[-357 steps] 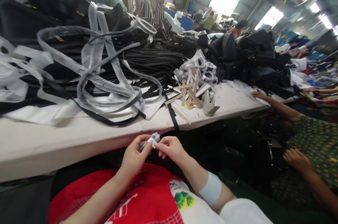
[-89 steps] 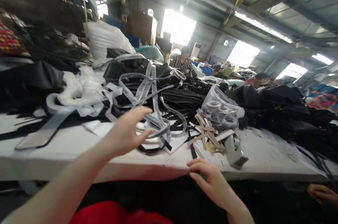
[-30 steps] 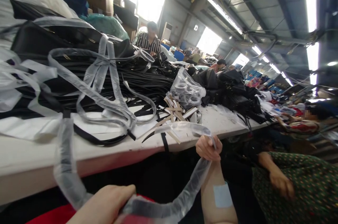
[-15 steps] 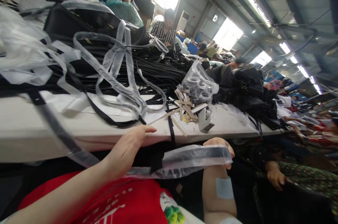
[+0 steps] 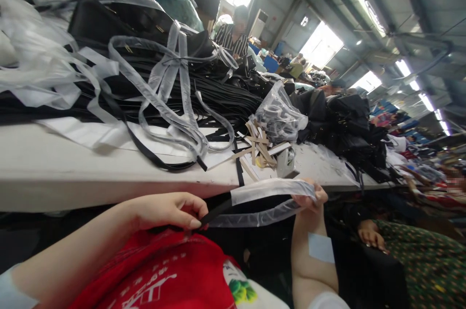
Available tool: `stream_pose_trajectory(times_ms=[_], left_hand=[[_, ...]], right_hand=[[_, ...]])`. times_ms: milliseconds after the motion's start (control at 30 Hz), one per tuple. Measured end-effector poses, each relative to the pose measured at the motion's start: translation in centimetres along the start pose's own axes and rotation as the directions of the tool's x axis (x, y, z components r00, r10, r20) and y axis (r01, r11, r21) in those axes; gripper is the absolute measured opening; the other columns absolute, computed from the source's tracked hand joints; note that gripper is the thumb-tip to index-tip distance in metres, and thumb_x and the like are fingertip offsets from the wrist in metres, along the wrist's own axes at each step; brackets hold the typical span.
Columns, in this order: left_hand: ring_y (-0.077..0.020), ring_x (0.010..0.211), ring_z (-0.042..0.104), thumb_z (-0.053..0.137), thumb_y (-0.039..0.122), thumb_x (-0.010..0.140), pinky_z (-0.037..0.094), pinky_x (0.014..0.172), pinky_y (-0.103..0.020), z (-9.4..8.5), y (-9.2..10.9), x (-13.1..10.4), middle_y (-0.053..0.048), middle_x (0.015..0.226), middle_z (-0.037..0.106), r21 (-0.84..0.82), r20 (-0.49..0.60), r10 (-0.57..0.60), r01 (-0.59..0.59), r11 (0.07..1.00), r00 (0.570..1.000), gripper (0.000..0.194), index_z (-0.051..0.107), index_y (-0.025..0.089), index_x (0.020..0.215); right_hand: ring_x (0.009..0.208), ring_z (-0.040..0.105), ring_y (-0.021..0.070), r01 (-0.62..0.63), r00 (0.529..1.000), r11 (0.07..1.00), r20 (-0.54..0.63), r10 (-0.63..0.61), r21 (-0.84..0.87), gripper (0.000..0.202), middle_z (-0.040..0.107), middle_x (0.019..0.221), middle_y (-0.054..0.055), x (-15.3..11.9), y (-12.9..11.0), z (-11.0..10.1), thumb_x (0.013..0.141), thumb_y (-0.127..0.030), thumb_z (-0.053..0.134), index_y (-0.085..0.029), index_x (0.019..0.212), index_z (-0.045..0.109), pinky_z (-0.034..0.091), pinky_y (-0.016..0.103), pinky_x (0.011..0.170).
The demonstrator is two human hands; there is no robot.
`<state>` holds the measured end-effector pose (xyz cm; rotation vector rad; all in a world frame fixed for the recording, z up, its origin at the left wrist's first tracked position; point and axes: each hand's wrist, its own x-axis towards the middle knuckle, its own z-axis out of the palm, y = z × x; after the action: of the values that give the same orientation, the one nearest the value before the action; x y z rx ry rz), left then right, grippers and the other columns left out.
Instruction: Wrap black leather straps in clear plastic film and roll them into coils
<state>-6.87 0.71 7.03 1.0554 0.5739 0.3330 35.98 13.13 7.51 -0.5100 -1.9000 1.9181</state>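
Note:
A black strap (image 5: 217,208), partly wrapped in clear plastic film (image 5: 271,189), stretches between my hands in front of the table edge. At its bare black part, my left hand (image 5: 182,211) pinches it between thumb and fingers. My right hand (image 5: 313,196) is closed round the film-wrapped part farther right, where the strap loops back. The lower run of the loop, also in film, sags between the hands. Its course behind my left hand is hidden.
The white table (image 5: 109,173) bears film-wrapped straps (image 5: 174,120), cardboard strips (image 5: 260,146), a tape dispenser (image 5: 286,162), a clear bag (image 5: 278,115) and black bags (image 5: 338,124). A co-worker's hand (image 5: 371,235) rests at right; another person (image 5: 233,40) is behind the table.
My left hand has come down from near the table edge and closed on the black strap. The film-wrapped length hanging at left has gone from there. My right hand has risen slightly.

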Motion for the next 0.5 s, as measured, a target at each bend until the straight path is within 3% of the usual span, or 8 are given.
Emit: stream_pose_trajectory(times_ms=[167, 267, 367, 433, 500], left_hand=[[-0.0092, 0.054, 0.054, 0.072, 0.047, 0.075, 0.039, 0.053, -0.018, -1.0, -0.3, -1.0, 0.0, 0.071, 0.068, -0.008, -0.021, -0.021, 0.021, 1.0, 1.0, 0.033, 0.059, 0.017, 0.082], [-0.0104, 0.048, 0.056, 0.068, 0.046, 0.08, 0.04, 0.048, -0.018, -1.8, -1.0, -1.5, 0.0, 0.063, 0.069, -0.02, 0.008, -0.028, 0.028, 0.999, 1.0, 0.03, 0.054, 0.019, 0.082], [-0.011, 0.042, 0.054, 0.069, 0.04, 0.078, 0.039, 0.042, -0.018, -2.0, -1.6, -2.0, 0.0, 0.055, 0.068, -0.077, 0.1, -0.007, 0.015, 0.997, 0.995, 0.029, 0.06, 0.018, 0.095], [-0.0119, 0.034, 0.051, 0.067, 0.038, 0.078, 0.037, 0.037, -0.019, -1.4, -1.4, -2.5, 0.0, 0.048, 0.064, -0.149, 0.194, -0.005, 0.035, 0.988, 0.981, 0.033, 0.065, 0.014, 0.101], [-0.0139, 0.031, 0.05, 0.065, 0.038, 0.078, 0.038, 0.034, -0.022, -0.6, -0.8, -3.3, -0.004, 0.045, 0.063, -0.254, 0.242, 0.046, 0.018, 0.967, 0.969, 0.034, 0.07, 0.01, 0.096]], right_hand=[[0.02, 0.026, 0.0064, -0.002, 0.988, 1.0, -0.157, -0.002, -0.022, 0.054, 0.028, 0.021, -0.003, -0.3, -0.4, 0.1, 0.068, -0.065, 0.061, -0.018, 0.042, 0.055, 0.024, 0.021, 0.034], [0.029, 0.031, 0.0065, -0.082, 0.964, 0.996, -0.254, 0.074, -0.023, 0.052, 0.04, 0.032, -0.004, -0.1, -0.7, 0.4, 0.052, -0.063, 0.078, -0.014, 0.063, 0.066, 0.024, 0.02, 0.037], [0.045, 0.043, 0.0088, -0.204, 0.932, 0.975, -0.323, 0.167, -0.086, 0.069, 0.057, 0.056, -0.001, 1.0, -1.5, 0.7, 0.035, -0.051, 0.09, -0.011, 0.087, 0.069, 0.03, 0.02, 0.043], [0.058, 0.05, 0.0119, -0.286, 0.909, 0.938, -0.365, 0.202, -0.194, 0.068, 0.062, 0.074, 0.002, 2.6, -2.0, 1.1, 0.043, -0.042, 0.09, -0.011, 0.099, 0.068, 0.037, 0.022, 0.052], [0.067, 0.053, 0.0132, -0.349, 0.891, 0.884, -0.403, 0.21, -0.312, 0.053, 0.063, 0.083, 0.003, 4.7, -2.2, 1.9, 0.059, -0.035, 0.083, -0.012, 0.105, 0.067, 0.041, 0.023, 0.06]])
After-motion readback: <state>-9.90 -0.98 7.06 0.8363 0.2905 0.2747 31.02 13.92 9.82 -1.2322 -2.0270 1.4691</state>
